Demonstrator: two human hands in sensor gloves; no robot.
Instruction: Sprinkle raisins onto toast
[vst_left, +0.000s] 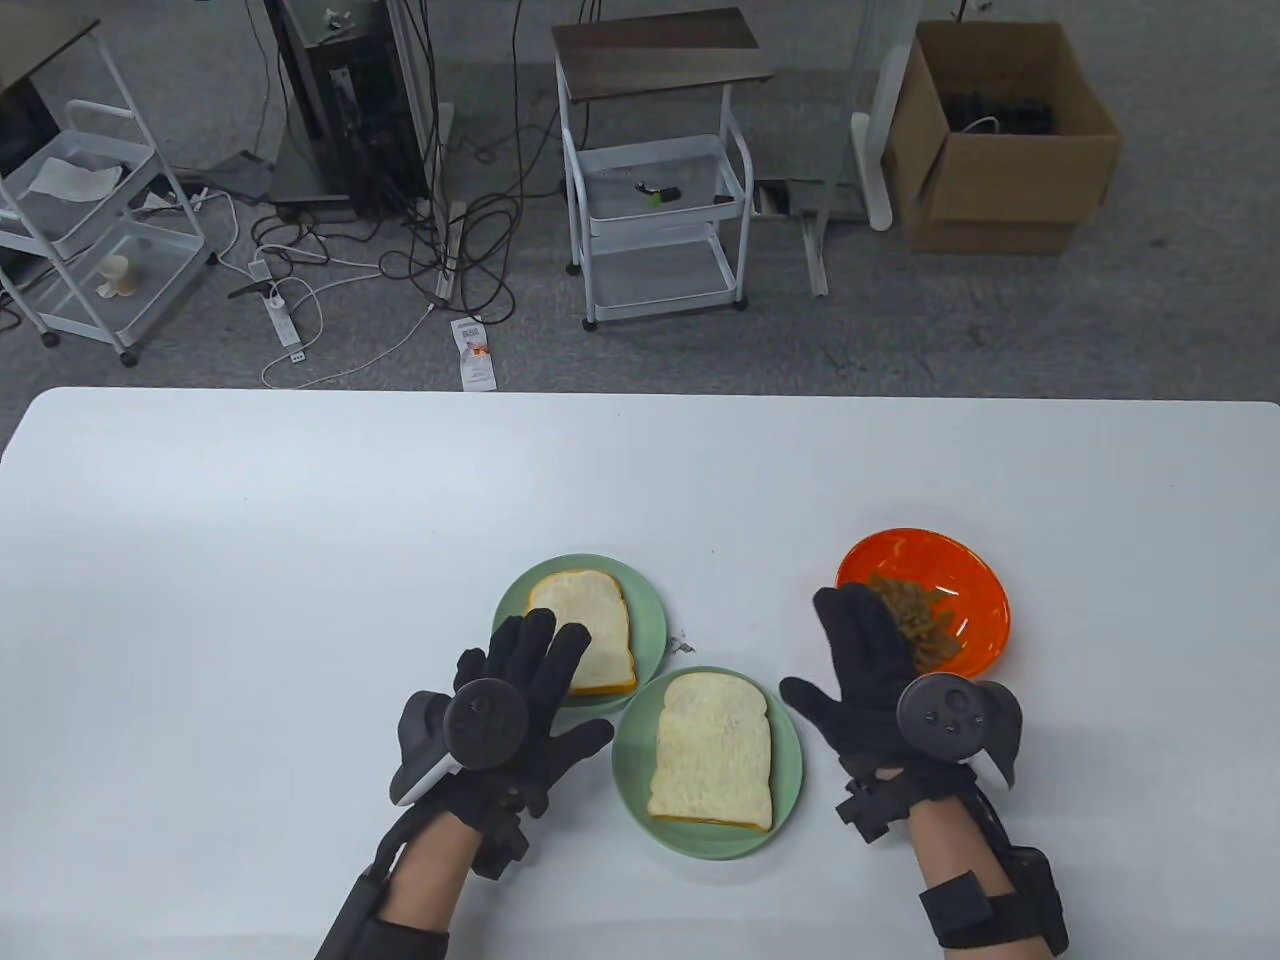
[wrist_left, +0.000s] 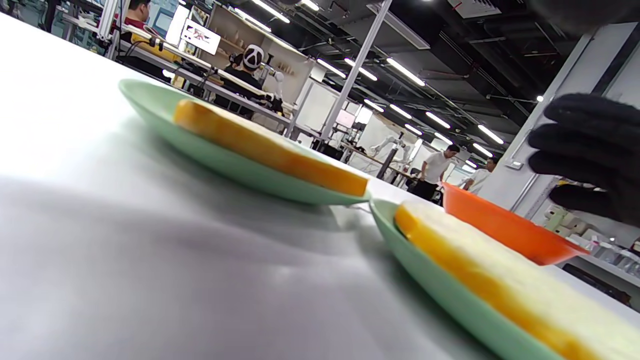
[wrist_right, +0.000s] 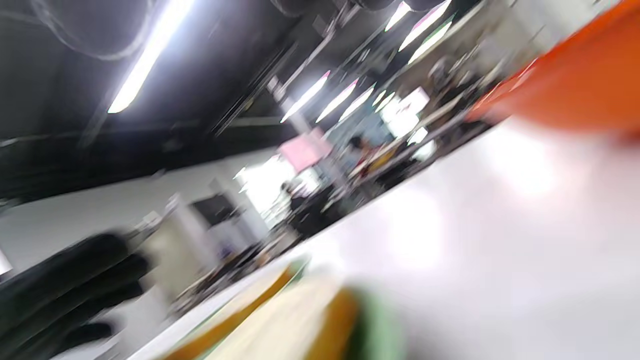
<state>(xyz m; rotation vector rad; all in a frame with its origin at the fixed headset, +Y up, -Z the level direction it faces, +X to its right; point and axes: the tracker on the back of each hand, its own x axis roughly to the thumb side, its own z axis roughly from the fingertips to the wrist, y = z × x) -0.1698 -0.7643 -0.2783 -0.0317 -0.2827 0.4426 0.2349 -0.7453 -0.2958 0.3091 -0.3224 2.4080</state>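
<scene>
On the white bench (vst_left: 250, 560), the left hand (vst_left: 505, 715) is spread flat with fingers extended over the near edge of the far green plate (vst_left: 512, 600) and its toast slice (vst_left: 585, 630), nothing being held in that grip. A 2nd toast slice (vst_left: 712, 750) is seen on the near green plate (vst_left: 628, 770), between the 2 hands. The right hand (vst_left: 880, 680) is likewise open and empty, its fingertips (vst_left: 850, 605) at the left rim of the orange bowl (vst_left: 975, 590); the raisins (vst_left: 920, 620) lie just ahead and right, so that hand is judged the nearer.
</scene>
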